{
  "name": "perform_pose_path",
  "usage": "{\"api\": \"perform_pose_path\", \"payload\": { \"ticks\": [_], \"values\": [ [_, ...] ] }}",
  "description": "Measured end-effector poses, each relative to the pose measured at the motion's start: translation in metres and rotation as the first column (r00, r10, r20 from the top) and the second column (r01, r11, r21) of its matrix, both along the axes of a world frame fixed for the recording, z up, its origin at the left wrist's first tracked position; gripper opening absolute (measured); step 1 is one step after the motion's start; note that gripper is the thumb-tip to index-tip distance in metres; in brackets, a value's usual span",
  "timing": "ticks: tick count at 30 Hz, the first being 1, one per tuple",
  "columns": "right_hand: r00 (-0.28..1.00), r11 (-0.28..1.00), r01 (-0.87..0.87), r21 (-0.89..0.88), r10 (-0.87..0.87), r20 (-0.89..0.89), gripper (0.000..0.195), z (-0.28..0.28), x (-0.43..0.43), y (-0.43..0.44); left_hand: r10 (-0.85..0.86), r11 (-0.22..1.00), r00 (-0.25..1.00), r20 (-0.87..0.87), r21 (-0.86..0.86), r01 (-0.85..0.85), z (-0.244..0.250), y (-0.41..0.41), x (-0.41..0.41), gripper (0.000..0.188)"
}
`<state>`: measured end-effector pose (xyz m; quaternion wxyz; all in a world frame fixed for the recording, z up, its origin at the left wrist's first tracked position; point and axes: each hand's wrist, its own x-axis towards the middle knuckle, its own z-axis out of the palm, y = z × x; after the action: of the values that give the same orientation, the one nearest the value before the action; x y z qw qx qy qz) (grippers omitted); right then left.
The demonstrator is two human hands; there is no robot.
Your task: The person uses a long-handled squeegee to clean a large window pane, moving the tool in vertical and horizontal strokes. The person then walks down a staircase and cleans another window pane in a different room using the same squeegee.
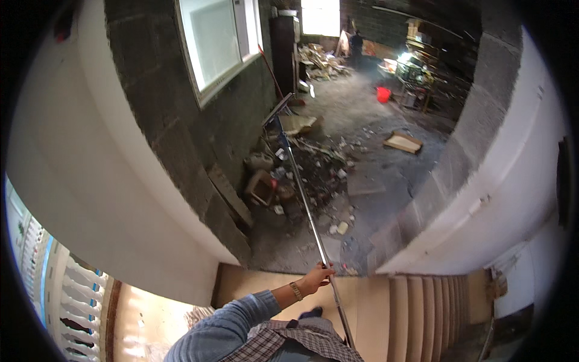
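My left hand (316,278), with a metal watch at the wrist, is closed around the metal telescopic pole of a window squeegee (301,188). The pole slants from my body up and away through a rough doorway. Its wide head (277,110) is raised beyond the doorway, seen in front of the dark wall below the window (217,43). The lower end of the pole runs down beside my checked apron (267,341). My right hand is out of view.
Rubbish (323,169) and a cardboard box (261,188) litter the concrete floor, with a board (228,194) against the left wall. A shallow carton (403,142) and a red bucket (383,95) stand farther in. Stairs (425,316) lie right, a balustrade (79,298) left. A person (356,47) is at the back.
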<state>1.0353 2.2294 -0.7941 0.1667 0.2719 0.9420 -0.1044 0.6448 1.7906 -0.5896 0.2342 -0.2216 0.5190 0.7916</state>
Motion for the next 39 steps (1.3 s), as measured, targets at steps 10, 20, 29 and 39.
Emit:
{"api": "perform_pose_path", "payload": {
  "ticks": [10,20,29,39],
  "values": [
    [0.892,0.872,-0.451,-0.189,0.444,-0.082,0.055,-0.080,-0.370,-0.074,0.326,0.937,0.815,-0.479,0.053,-0.344,0.141,-0.086,-0.222,0.029],
    [0.826,0.676,-0.551,-0.489,0.361,-0.432,0.039,0.011,-0.683,-0.275,0.377,0.860,0.611,-0.697,0.017,-0.511,0.152,-0.225,-0.444,0.045],
    [0.812,0.710,-0.516,-0.480,0.227,-0.537,0.032,0.045,-0.942,-0.378,0.457,0.821,0.505,-0.732,0.129,-0.557,0.177,-0.328,-0.652,0.043],
    [0.783,0.741,-0.528,-0.416,0.234,-0.576,0.021,0.037,-1.187,-0.399,0.503,0.766,0.517,-0.692,0.080,-0.638,0.152,-0.361,-0.864,0.045]
  ]
}}
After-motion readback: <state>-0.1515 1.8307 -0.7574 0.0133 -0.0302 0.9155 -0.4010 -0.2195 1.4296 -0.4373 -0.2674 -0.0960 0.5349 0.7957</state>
